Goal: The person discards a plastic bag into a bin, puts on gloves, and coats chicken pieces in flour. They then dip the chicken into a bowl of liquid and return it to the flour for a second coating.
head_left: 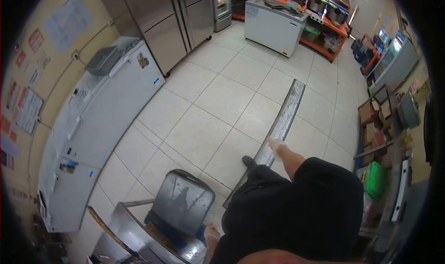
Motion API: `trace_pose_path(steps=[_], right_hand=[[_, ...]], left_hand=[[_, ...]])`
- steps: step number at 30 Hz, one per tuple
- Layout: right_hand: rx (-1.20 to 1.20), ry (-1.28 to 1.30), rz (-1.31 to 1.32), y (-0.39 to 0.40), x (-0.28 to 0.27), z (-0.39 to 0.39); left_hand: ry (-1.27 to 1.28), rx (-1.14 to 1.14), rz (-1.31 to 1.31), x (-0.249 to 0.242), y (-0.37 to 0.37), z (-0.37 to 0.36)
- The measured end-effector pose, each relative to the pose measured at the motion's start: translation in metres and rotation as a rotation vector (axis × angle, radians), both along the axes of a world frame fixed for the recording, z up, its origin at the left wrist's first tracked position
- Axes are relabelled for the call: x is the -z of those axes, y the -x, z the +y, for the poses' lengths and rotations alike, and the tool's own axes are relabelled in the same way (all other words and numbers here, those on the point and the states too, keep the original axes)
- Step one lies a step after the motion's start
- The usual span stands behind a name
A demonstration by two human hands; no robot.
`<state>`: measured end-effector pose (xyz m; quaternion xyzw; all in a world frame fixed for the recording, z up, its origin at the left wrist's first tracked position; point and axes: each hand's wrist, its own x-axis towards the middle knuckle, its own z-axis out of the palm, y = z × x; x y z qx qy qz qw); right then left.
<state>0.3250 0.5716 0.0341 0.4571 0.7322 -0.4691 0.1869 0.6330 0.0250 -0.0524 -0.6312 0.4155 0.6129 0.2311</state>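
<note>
My right hand, in a thin clear glove, hangs out in front of my dark clothing. Its fingers look loosely apart, and I see nothing in them. Below it, a long metal drain grate runs across the tiled floor. My dark shoe rests at the grate's edge. Low in the view, my left hand is partly cut off by my clothing. Its small visible fingers seem extended and hold nothing I can see. The nearest thing to it is a grey plastic chair or stool with wet patches on it.
White chest freezers line the left wall, one topped by a grey bin. Steel fridge doors stand beyond. A metal table with a wooden stick is lower left. Shelving with a green container stands right; another freezer is ahead.
</note>
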Motion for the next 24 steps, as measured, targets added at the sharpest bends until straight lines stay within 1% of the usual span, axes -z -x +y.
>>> trace_pose_path(steps=[1,2,3,4,5,6,7,8,9,10,11,12,13,14,15,16,17,18,19,20,21,22,23,24], right_hand=[[0.018,0.017,0.012,0.003,-0.004,0.002],[-0.024,-0.008,-0.009,0.004,-0.014,0.007],[-0.066,-0.036,-0.032,0.004,-0.027,0.014],[0.004,0.009,-0.04,0.003,-0.063,0.009],[0.019,0.017,-0.028,0.01,-0.06,0.021],[0.042,0.012,-0.001,0.015,-0.056,0.036],[0.063,0.003,0.024,0.02,-0.054,0.051],[0.071,0.006,0.035,0.026,-0.06,0.066],[0.135,0.027,0.04,0.03,-0.069,0.077],[0.197,0.05,0.045,0.037,-0.072,0.088],[0.204,0.056,0.055,0.045,-0.066,0.102],[0.243,0.089,0.059,0.052,-0.052,0.119],[0.281,0.122,0.06,0.057,-0.04,0.136],[0.244,0.119,0.055,0.066,-0.015,0.158],[0.25,0.119,0.061,0.074,-0.019,0.171],[0.265,0.137,0.072,0.078,-0.029,0.181],[0.281,0.157,0.08,0.084,-0.039,0.191],[0.284,0.158,0.076,0.094,-0.03,0.208],[0.358,0.153,0.1,0.103,-0.017,0.221],[0.425,0.144,0.121,0.108,-0.007,0.233],[0.36,0.305,0.203,0.117,-0.012,0.247],[0.293,0.471,0.266,0.127,-0.016,0.262],[0.251,0.872,0.485,0.15,0.006,0.28],[0.258,0.885,0.419,0.167,-0.028,0.271]], left_hand=[[0.2,0.645,0.179,0.015,0.003,-0.007],[0.401,1.29,0.352,0.023,0.014,-0.009],[0.416,1.307,0.359,0.019,0.035,-0.003],[0.182,0.9,0.214,0.012,0.059,0.008],[-0.044,0.489,0.075,0.007,0.081,0.02],[0.015,0.228,0.053,0.009,0.102,0.033],[0.017,0.238,0.064,0.0,0.125,0.05],[0.091,0.155,0.084,-0.018,0.153,0.071],[0.167,0.071,0.104,-0.046,0.182,0.093],[0.173,0.077,0.115,-0.047,0.209,0.107],[0.126,0.126,0.199,-0.049,0.238,0.122],[0.077,0.177,0.282,-0.055,0.264,0.14],[0.079,0.184,0.288,-0.06,0.286,0.16],[0.193,0.296,0.364,-0.069,0.309,0.182],[0.308,0.406,0.441,-0.077,0.329,0.203],[0.247,0.323,0.46,-0.062,0.35,0.214],[0.247,0.328,0.462,-0.049,0.364,0.22],[0.177,0.276,0.426,-0.05,0.374,0.23],[0.112,0.22,0.381,-0.054,0.379,0.236],[0.138,0.169,0.447,-0.053,0.391,0.246],[0.165,0.108,0.505,-0.054,0.406,0.258],[0.014,0.159,0.515,-0.086,0.418,0.27],[-0.031,0.266,0.636,-0.065,0.433,0.265],[0.196,0.595,0.781,-0.143,0.446,0.305]])
